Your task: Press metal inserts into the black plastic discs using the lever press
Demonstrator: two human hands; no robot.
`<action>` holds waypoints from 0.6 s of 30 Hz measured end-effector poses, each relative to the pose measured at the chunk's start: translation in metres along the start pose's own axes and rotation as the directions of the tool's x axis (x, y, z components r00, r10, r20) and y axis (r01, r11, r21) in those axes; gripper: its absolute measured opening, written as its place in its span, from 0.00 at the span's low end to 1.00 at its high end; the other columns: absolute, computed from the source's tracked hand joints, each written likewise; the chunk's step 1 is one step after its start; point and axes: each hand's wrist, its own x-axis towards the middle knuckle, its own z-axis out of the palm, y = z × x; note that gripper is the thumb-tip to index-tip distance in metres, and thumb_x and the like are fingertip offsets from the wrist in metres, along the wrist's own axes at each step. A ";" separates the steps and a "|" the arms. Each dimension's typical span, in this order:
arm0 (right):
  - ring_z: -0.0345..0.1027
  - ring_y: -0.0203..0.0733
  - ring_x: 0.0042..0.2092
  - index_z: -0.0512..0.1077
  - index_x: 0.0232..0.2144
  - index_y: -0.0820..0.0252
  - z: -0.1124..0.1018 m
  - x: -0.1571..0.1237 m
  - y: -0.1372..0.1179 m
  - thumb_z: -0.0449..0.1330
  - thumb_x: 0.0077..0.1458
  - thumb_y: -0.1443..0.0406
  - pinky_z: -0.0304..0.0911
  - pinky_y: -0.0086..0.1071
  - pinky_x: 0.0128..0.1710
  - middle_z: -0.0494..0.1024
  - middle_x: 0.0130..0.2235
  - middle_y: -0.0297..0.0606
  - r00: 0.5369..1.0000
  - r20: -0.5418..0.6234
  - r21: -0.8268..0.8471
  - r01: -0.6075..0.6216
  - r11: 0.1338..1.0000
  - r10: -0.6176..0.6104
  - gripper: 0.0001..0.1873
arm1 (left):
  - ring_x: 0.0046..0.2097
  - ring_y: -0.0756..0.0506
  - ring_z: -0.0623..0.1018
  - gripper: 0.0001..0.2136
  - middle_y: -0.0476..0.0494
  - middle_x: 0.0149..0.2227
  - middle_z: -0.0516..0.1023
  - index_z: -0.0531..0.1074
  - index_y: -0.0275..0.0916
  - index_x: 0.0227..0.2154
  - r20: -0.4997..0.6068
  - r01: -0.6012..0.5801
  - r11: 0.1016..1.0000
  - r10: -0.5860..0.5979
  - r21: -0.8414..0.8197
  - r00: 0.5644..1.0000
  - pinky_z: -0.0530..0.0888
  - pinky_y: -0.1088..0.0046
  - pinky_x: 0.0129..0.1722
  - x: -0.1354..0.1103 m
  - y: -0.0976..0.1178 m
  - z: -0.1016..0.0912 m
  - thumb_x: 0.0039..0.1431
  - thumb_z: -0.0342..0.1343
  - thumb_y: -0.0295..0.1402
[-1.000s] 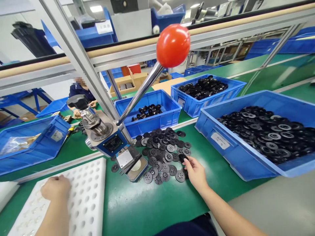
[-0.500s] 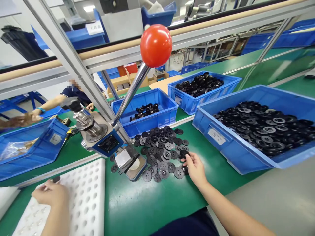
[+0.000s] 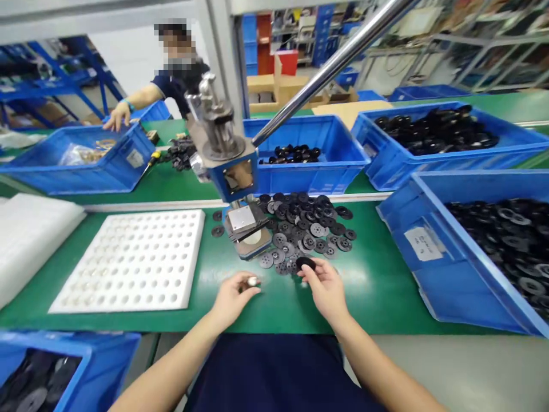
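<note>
My left hand (image 3: pixel 235 297) is closed around a small part with a white end (image 3: pixel 253 281), above the green bench (image 3: pixel 274 309) in front of the press (image 3: pixel 240 189). To its right, my right hand (image 3: pixel 323 286) pinches a black disc (image 3: pixel 305 263) by its edge, thumb toward me. Both hands are apart from each other. Behind the right hand lies a heap of black discs (image 3: pixel 317 230), many with small holes. The press stands at the left side of that heap, with a pale round pad on its base.
A white foam tray (image 3: pixel 141 297) with rows of holes lies at the left. Blue bins stand behind, including one of black discs (image 3: pixel 472 246) at the right and another (image 3: pixel 107 366) at front left. A co-worker's hand (image 3: pixel 118 116) is over a far-left bin.
My left hand has moved right from the foam tray to in front of the press, with a small part in it. My right hand still holds a black disc. The view has turned left and down.
</note>
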 end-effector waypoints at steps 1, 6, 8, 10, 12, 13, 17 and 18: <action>0.76 0.41 0.35 0.69 0.46 0.58 0.009 -0.006 0.001 0.63 0.57 0.53 0.72 0.33 0.34 0.81 0.34 0.40 0.997 0.082 -0.016 0.013 1.000 -0.012 0.20 | 0.28 0.48 0.77 0.09 0.45 0.29 0.81 0.79 0.38 0.35 0.036 -0.021 0.999 0.020 0.027 0.999 0.76 0.71 0.31 -0.001 -0.006 0.012 0.51 0.66 0.35; 0.77 0.42 0.43 0.73 0.48 0.56 0.040 -0.028 -0.009 0.56 0.63 0.58 0.74 0.36 0.44 0.81 0.44 0.42 0.920 0.321 -0.137 0.283 0.949 -0.227 0.15 | 0.34 0.46 0.78 0.09 0.41 0.36 0.82 0.80 0.40 0.41 0.024 -0.218 0.967 0.217 0.134 0.976 0.76 0.69 0.33 -0.004 -0.032 0.039 0.58 0.62 0.35; 0.76 0.42 0.46 0.74 0.49 0.55 0.044 -0.031 -0.014 0.54 0.64 0.61 0.73 0.37 0.48 0.81 0.46 0.42 0.882 0.343 -0.175 0.398 0.901 -0.323 0.15 | 0.34 0.45 0.78 0.09 0.41 0.36 0.81 0.79 0.40 0.42 0.050 -0.248 0.955 0.243 0.166 0.969 0.76 0.68 0.35 -0.006 -0.036 0.040 0.61 0.60 0.36; 0.76 0.42 0.47 0.74 0.50 0.54 0.044 -0.032 -0.018 0.53 0.65 0.62 0.73 0.38 0.49 0.81 0.46 0.41 0.857 0.349 -0.198 0.463 0.864 -0.379 0.15 | 0.34 0.45 0.77 0.10 0.42 0.35 0.81 0.78 0.40 0.42 0.065 -0.253 0.946 0.245 0.200 0.967 0.76 0.67 0.37 -0.007 -0.037 0.039 0.62 0.59 0.37; 0.76 0.43 0.47 0.74 0.51 0.54 0.044 -0.032 -0.020 0.53 0.65 0.63 0.73 0.39 0.50 0.81 0.45 0.41 0.840 0.360 -0.209 0.496 0.843 -0.405 0.16 | 0.35 0.45 0.76 0.10 0.42 0.34 0.80 0.78 0.39 0.42 0.070 -0.245 0.943 0.235 0.226 0.969 0.75 0.66 0.38 -0.007 -0.035 0.038 0.63 0.57 0.37; 0.76 0.43 0.47 0.74 0.52 0.54 0.044 -0.033 -0.021 0.53 0.65 0.63 0.73 0.39 0.50 0.81 0.45 0.42 0.833 0.367 -0.211 0.509 0.835 -0.415 0.16 | 0.35 0.45 0.76 0.10 0.43 0.34 0.80 0.78 0.40 0.42 0.072 -0.240 0.943 0.229 0.231 0.971 0.75 0.66 0.39 -0.007 -0.034 0.038 0.64 0.56 0.37; 0.76 0.45 0.49 0.71 0.58 0.51 0.042 -0.034 -0.023 0.51 0.66 0.64 0.73 0.42 0.52 0.81 0.48 0.42 0.791 0.387 -0.223 0.579 0.785 -0.474 0.20 | 0.36 0.44 0.76 0.09 0.43 0.34 0.79 0.76 0.40 0.42 0.089 -0.226 0.945 0.211 0.237 0.974 0.74 0.67 0.40 -0.008 -0.033 0.043 0.65 0.54 0.37; 0.75 0.46 0.50 0.70 0.59 0.50 0.040 -0.033 -0.021 0.50 0.66 0.64 0.73 0.44 0.53 0.80 0.49 0.42 0.774 0.393 -0.225 0.605 0.764 -0.497 0.21 | 0.37 0.44 0.76 0.09 0.42 0.34 0.79 0.76 0.40 0.42 0.092 -0.229 0.943 0.213 0.241 0.973 0.74 0.67 0.40 -0.008 -0.035 0.045 0.65 0.54 0.36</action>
